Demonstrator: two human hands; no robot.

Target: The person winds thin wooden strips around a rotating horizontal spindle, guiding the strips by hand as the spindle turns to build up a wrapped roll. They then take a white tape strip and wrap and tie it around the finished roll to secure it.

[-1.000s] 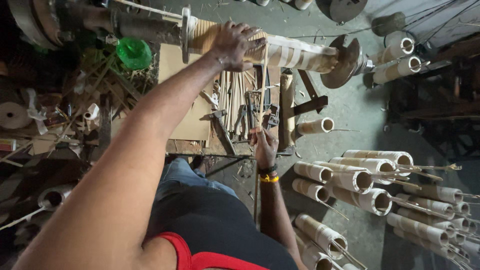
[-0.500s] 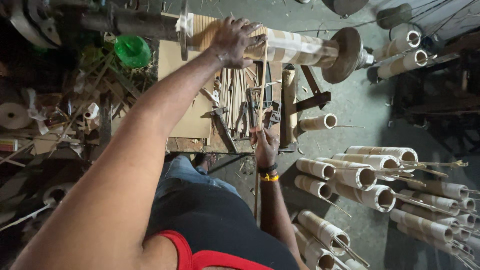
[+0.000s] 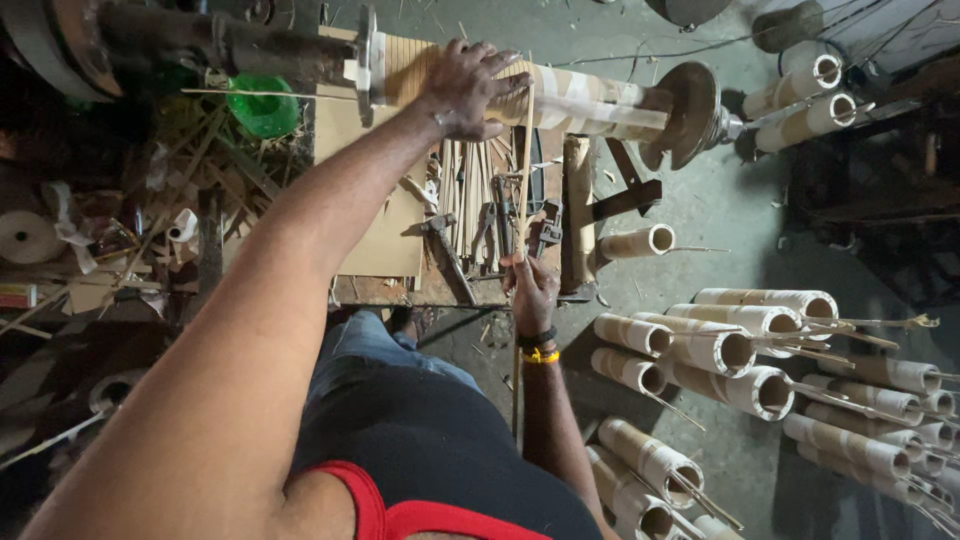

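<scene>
My left hand (image 3: 465, 90) rests palm down, fingers spread, on a long pale slatted cylinder (image 3: 590, 100) mounted on a horizontal spindle. A metal disc (image 3: 690, 110) caps the cylinder's right end. My right hand (image 3: 530, 292), with a dark and a yellow wristband, is closed around a thin bamboo stick (image 3: 524, 180). The stick runs upright from below my wrist to the cylinder, just right of my left hand. Under the cylinder stands a wooden bench (image 3: 375, 230) holding a bundle of thin sticks (image 3: 470, 200).
Metal hand tools (image 3: 445, 250) lie on the bench. Several finished pale rolls with sticks poking out (image 3: 750, 350) are piled on the floor at the right. A green plastic piece (image 3: 262, 105) and scrap sticks clutter the left. My knees are below the bench.
Both hands keep their places: the left on the cylinder, the right on the stick. Only the view has shifted slightly.
</scene>
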